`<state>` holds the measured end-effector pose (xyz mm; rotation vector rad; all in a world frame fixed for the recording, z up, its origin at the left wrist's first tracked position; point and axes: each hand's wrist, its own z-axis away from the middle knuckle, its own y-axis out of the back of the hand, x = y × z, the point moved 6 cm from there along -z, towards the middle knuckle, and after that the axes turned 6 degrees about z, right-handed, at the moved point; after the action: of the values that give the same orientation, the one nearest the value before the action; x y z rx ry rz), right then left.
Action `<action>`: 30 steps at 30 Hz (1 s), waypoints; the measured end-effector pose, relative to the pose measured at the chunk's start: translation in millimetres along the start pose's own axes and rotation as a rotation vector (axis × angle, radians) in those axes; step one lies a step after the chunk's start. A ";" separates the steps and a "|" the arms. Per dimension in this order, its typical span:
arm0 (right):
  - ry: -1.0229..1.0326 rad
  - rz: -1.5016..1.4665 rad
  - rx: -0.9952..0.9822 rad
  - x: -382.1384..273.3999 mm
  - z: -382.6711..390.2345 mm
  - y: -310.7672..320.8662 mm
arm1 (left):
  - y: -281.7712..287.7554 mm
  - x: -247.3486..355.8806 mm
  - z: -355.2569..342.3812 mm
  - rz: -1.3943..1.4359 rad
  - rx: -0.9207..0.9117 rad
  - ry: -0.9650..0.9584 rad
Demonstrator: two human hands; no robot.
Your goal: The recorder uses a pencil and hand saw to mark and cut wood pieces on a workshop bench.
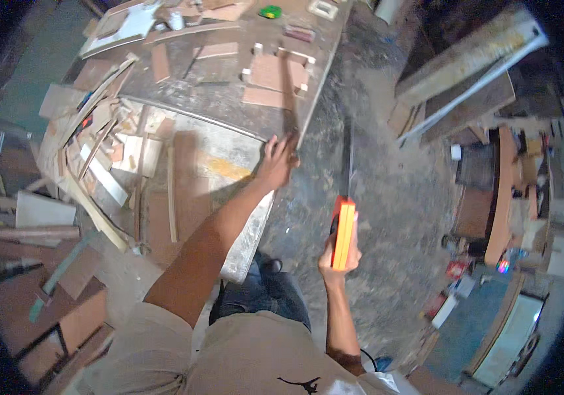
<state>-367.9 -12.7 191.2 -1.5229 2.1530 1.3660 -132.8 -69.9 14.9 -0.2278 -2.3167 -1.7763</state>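
Observation:
My left hand (278, 163) is at the right edge of the worktable (229, 108), its fingers bent around the near end of a narrow brown wooden strip (286, 92). The strip runs away from me across the table, and blur softens its outline. To the right of the table, my right hand (340, 258) grips the orange handle of a handsaw (343, 230). Its thin dark blade points away from me, over the floor and apart from the strip. Beyond my left hand, a flat wooden panel (275, 71) with small pale blocks at its corners lies on the tabletop.
Offcuts and thin strips (107, 148) pile up at the table's left. A pale board (219, 135) lies close to me. Leaning planks (466, 66) stand at the far right beyond the grey floor (387, 197). Boxes and a long brown board (500, 197) line the right side.

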 end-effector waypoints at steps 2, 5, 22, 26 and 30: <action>0.104 0.001 -0.073 -8.0 -10.2 -2.8 | 11.9 0.5 5.7 0.081 -0.032 -0.061; 0.241 -0.110 -0.221 -13.1 -28.9 -26.1 | 30.7 -19.9 30.0 0.198 0.179 -0.211; 1.190 -0.251 -0.950 8.2 -107.0 -257.9 | 123.7 9.1 123.7 0.945 0.705 0.752; 1.252 -0.305 -1.033 1.2 -101.0 -289.8 | 184.5 2.4 110.8 1.555 1.210 1.028; 1.413 -0.158 -1.132 0.9 -99.0 -309.4 | 248.7 -2.4 99.5 1.674 1.479 0.950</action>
<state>-81.6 -105.4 69.0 -3.8586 1.3281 1.7832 -75.7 91.0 221.3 -0.5516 -1.1550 0.6066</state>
